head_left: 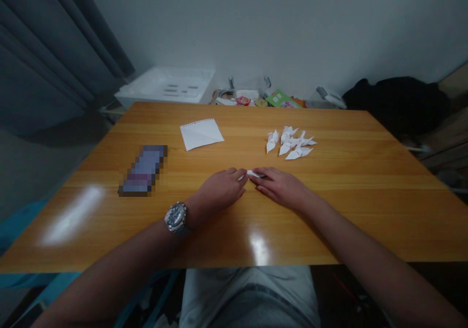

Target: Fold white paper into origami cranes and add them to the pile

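Both hands meet over the middle of the wooden table, pinching a small piece of folded white paper [251, 173] between them. My left hand [224, 186] has its fingertips closed on the paper's left end. From the other side, my right hand [280, 185] grips the right end between thumb and fingers. Most of the paper is hidden under the fingers, so its folded shape is unclear. Beyond the right hand lies a cluster of several folded white paper cranes [290, 143]. A flat white sheet [202, 134] with a perforated edge lies beyond the left hand.
A blurred-out phone-like device [143, 171] lies on the table's left side. Past the far edge of the table [365, 196] stand a white plastic tray [164, 82] and assorted packets, including a green one [282, 99]. Dark cloth [398, 104] is heaped at the back right.
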### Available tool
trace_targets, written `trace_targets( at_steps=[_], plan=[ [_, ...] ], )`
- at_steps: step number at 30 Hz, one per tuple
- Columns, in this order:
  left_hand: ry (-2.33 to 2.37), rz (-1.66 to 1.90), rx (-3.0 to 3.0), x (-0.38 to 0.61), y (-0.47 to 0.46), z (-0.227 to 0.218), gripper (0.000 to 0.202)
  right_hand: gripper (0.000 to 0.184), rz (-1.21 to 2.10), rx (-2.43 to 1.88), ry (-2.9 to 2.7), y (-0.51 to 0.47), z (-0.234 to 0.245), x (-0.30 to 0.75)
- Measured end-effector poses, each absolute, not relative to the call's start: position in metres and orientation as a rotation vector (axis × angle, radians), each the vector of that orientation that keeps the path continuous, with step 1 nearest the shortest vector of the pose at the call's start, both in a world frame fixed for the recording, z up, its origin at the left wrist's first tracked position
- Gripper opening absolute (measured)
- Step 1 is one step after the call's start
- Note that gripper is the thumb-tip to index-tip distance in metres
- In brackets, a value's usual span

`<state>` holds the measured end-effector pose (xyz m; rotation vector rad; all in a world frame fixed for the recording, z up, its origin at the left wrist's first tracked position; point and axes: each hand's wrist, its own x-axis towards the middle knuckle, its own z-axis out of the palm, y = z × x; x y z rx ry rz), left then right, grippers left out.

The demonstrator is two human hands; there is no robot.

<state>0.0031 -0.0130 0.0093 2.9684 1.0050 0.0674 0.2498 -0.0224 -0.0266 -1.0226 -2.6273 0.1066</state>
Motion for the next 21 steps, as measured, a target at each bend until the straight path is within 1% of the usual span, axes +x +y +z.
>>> trace_targets(
  at_steps=[4,9,14,18,21],
  plan=[
    [0.998,0.080,2.966,0.002,-0.013,0.008,0.034,0.035,0.125,-1.044,-2.594,-0.025,-0.025,0.247],
    [0.971,0.073,3.010,0.000,-0.016,-0.001,0.043,0.033,0.161,-1.056,-2.570,-0.026,-0.024,0.245],
    [0.935,0.085,2.997,-0.014,-0.019,-0.012,0.053,0.035,0.137,-1.070,-2.604,-0.026,-0.025,0.246],
    [0.909,0.201,2.972,-0.023,-0.021,-0.015,0.052,0.035,0.153,-1.067,-2.614,-0.024,-0.026,0.247],
    [0.944,0.180,2.962,-0.022,-0.022,-0.014,0.054,0.036,0.160,-1.055,-2.614,-0.023,-0.028,0.249]
  ],
)
